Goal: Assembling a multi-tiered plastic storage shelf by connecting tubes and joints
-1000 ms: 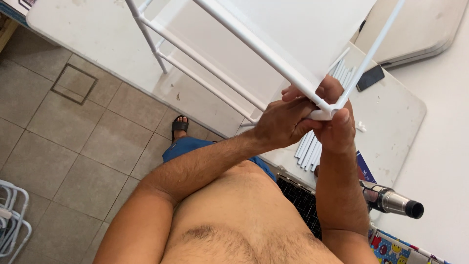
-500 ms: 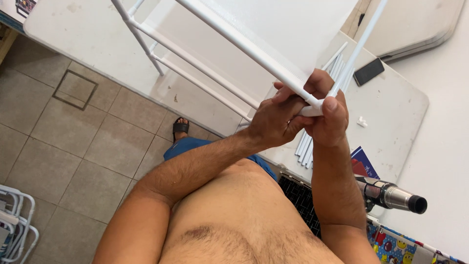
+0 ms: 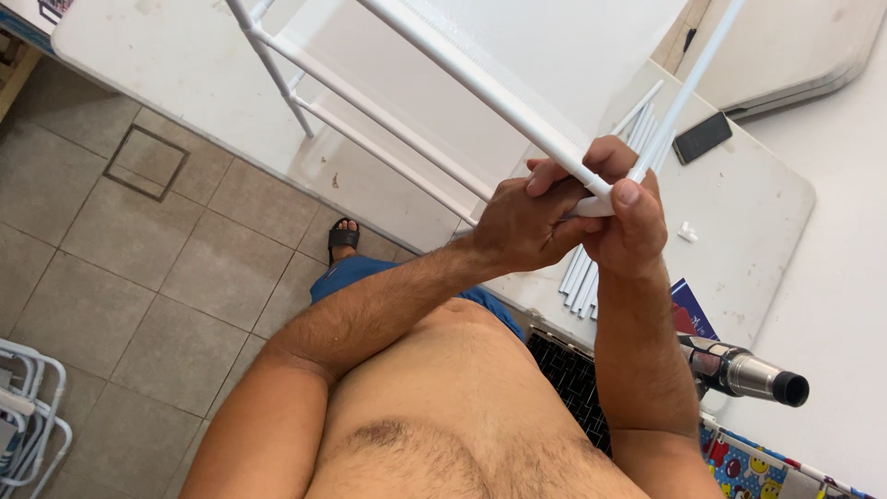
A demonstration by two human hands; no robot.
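Since the earlier frames your two hands have hardly shifted; both stay locked at the same corner of the white rack frame [image 3: 480, 79], and only your view has drifted a little.

At the far left, white wire frames [image 3: 23, 416] stand on the tiled floor [image 3: 120, 277], out of your way. Further in, your sandalled foot [image 3: 343, 237] rests beside the edge of the white table [image 3: 176, 65], close enough that you can lean over the work.

Your left hand [image 3: 527, 226] is clenched round the frame's thick bar where it ends, fingers [image 3: 554, 176] curled over the top, apparently to brace it. Your right hand [image 3: 633, 222] grips the white corner joint [image 3: 591, 208] where the thin white rod [image 3: 688, 88] meets the bar, thumb pressed on top, so the two hands push against each other at the joint. The frame is held tilted in the air above the table, not resting on it at this end.

Below your hands a bundle of spare white tubes [image 3: 582, 277] lies on the table within reach. To the right sit a dark phone [image 3: 702, 137] and a small white piece [image 3: 686, 233], set apart from the work. Lower right, a metal cylinder with a dark end [image 3: 748, 374] juts out near your right forearm.
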